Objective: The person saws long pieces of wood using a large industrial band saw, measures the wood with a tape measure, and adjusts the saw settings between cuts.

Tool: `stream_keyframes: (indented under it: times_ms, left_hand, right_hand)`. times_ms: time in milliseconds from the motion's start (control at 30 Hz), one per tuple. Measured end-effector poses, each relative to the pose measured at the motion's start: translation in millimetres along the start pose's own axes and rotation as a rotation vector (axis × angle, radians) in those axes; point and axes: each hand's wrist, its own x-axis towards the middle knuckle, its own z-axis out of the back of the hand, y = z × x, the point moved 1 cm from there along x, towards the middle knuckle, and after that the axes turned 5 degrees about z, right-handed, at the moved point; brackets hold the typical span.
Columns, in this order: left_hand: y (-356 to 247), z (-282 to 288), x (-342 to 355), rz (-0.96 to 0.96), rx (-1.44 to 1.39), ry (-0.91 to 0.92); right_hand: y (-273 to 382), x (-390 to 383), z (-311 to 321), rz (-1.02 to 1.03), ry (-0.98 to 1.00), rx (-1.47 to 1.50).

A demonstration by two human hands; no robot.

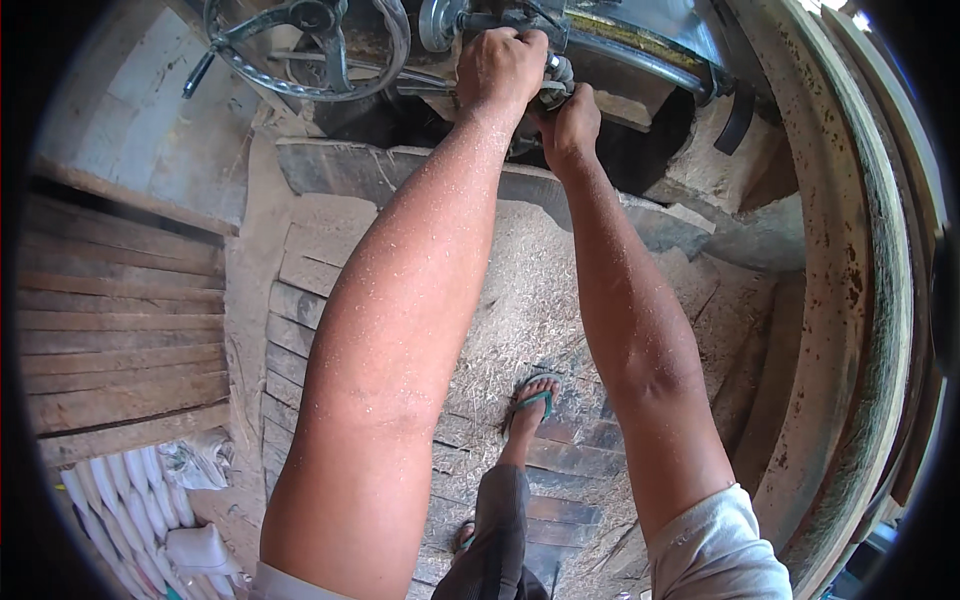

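Note:
Both my arms, dusted with sawdust, reach forward to a machine at the far side. My left hand (500, 65) is closed, knuckles up, over a part of the machine that the hand itself hides. Just right of it and a little nearer, my right hand (573, 122) curls around the lower side of a small metal fitting (556, 72), its fingers mostly hidden. A spoked metal handwheel (310, 88) stands left of my hands. A round metal disc (437, 24) sits just beyond my left hand. Right of them runs a metal bar (635, 62) with a yellowish strip.
Sawdust and shavings (525, 290) cover the plank floor around my sandalled foot (536, 395). Wooden boards (130, 320) lie at left, with white sacks (130, 510) nearer. A metal panel (150, 130) is at far left. A long curved-looking beam (850, 270) borders the right.

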Motion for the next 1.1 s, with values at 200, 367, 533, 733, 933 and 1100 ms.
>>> stream_keyframes:
  times_ms: [200,367,533,733,933,1100]
  left_hand:
    - [3.2,6.6,3.4,0.018,0.001,0.005]
    - [7.8,3.8,8.7,0.148,-0.033,0.130]
    - [2.1,6.3,5.4,0.191,-0.146,0.192]
    - [31.4,22.1,14.9,0.467,-0.656,0.351]
    - [-8.2,-4.5,9.5,0.100,-0.025,0.153]
    - [59.9,18.7,22.4,0.421,-0.392,0.216]
  right_hand:
    - [-2.7,3.4,-2.0,0.020,0.105,-0.140]
    - [-5.6,18.8,11.8,-0.039,0.119,-0.193]
    - [-5.6,17.6,19.1,0.160,0.013,-0.570]
    - [21.2,-14.0,-27.7,0.169,0.051,-0.689]
    - [-8.1,14.6,-9.2,-0.264,-0.433,0.099]
    - [-28.2,-1.8,-30.3,0.071,-0.306,-0.466]
